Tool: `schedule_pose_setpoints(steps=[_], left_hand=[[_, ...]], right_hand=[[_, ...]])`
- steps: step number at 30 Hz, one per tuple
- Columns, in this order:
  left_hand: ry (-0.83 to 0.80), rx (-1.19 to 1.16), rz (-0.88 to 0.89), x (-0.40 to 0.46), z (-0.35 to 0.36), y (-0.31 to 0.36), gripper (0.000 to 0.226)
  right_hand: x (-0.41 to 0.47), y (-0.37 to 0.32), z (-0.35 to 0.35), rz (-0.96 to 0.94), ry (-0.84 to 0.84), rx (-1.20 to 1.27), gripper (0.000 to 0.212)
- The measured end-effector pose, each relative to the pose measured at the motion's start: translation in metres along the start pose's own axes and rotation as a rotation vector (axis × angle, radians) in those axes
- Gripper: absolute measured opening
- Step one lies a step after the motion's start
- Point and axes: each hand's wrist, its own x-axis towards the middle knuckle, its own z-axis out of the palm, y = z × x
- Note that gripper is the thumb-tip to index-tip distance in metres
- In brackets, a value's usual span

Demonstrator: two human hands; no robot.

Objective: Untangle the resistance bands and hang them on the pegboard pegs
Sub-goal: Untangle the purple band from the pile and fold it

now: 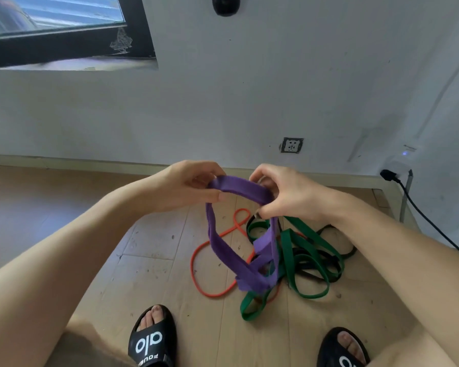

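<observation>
- Purple was the only band you had lifted; your left hand (188, 185) pinched the top of the purple band (243, 188) between thumb and curled fingers, and your right hand (284, 193) gripped the same stretch just beside it, fingers curled round it.
- Its lower loops hung down into the heap on the wooden floor (154, 263), near the wall's foot; they looked caught among the others, so I judged it not yet free.
- The green band (314, 254), black band (329, 271) and orange band (212, 290) lay crossed together there, untouched.
- No pegboard showed; nothing was hung; nearly all the work remained.
</observation>
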Motion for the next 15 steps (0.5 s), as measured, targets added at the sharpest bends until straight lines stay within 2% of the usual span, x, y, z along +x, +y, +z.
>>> schedule_pose_setpoints(steps=[3,6,9,13,15], left_hand=[[-0.031,0.011,0.006,-0.001,0.0,0.0,0.015],[-0.05,0.048,-0.053,0.001,0.004,-0.008,0.016],[-0.078,0.151,-0.049,0.004,0.013,-0.01,0.028],[-0.032,0.294,0.009,0.01,0.02,-0.003,0.03],[-0.004,0.323,0.035,0.011,0.014,-0.001,0.025]], right_hand=[[0.001,0.004,0.002,0.028,-0.014,-0.092,0.051],[-0.001,-0.007,0.0,-0.038,0.131,-0.076,0.044],[-0.002,-0.018,0.001,-0.131,0.29,-0.021,0.044],[-0.004,-0.024,0.001,-0.203,0.419,0.019,0.039],[-0.004,-0.023,-0.002,-0.201,0.417,-0.04,0.039]])
